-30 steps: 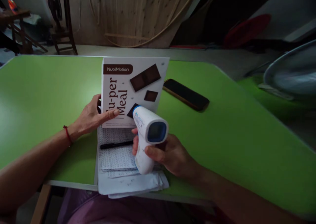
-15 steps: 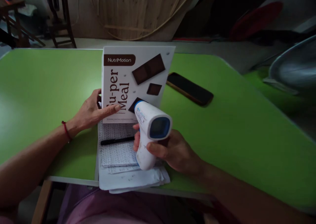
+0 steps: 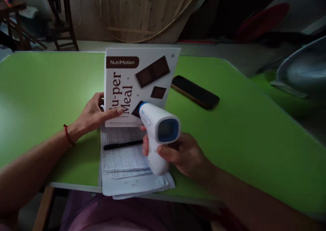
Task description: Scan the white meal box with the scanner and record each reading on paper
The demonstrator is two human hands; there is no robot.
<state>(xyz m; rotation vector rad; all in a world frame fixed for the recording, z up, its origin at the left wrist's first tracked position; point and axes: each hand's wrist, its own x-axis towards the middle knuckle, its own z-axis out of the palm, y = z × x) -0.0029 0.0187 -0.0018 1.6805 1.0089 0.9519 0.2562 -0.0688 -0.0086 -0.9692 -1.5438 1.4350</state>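
Head view, seen from where I stand: left hand (image 3: pixel 95 112) grips the white NutriMotion box (image 3: pixel 141 86) at its left edge, thumb across the printed front, fingers behind. Box is held up facing the wearer, over the far part of the handwritten papers (image 3: pixel 127 159). Right hand (image 3: pixel 183 153) is wrapped round the handle of a white-and-blue thermometer gun (image 3: pixel 152 129), its nose pointed at the box front; contact cannot be determined. Black pen (image 3: pixel 122 145) lies across the papers. Phone (image 3: pixel 195 92) lies on the green table (image 3: pixel 241 139), right of the box.

Thermometer (image 3: pixel 153 133) of smooth, seemingly matt plastic
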